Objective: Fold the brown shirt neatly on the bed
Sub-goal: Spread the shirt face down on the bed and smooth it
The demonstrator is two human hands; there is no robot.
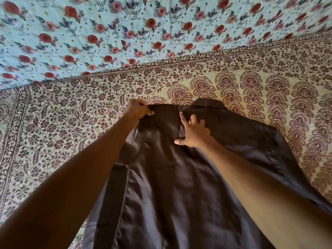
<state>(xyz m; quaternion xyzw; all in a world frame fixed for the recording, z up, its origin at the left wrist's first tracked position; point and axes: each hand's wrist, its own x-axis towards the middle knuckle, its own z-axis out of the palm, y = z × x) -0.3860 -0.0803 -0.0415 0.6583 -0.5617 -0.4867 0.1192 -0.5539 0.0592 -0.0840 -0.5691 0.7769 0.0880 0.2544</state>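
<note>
The brown shirt [170, 177] lies lengthwise on the bed, collar [210, 103] at the far end, its lower part running out of view at the bottom. The left side is folded inward over the body, with a sleeve strip [111, 194] lying along the left edge. My left hand [138, 109] pinches the shirt's far left shoulder fold. My right hand [195, 132] rests flat with fingers spread on the shirt just below the collar, pressing the cloth down. The right sleeve [280, 155] spreads out to the right.
The shirt lies on a cream bedcover with a maroon floral and paisley print [251, 90]. Beyond it, a light blue sheet with red roses [143, 29] covers the far part of the bed. My forearms cross the lower half of the view.
</note>
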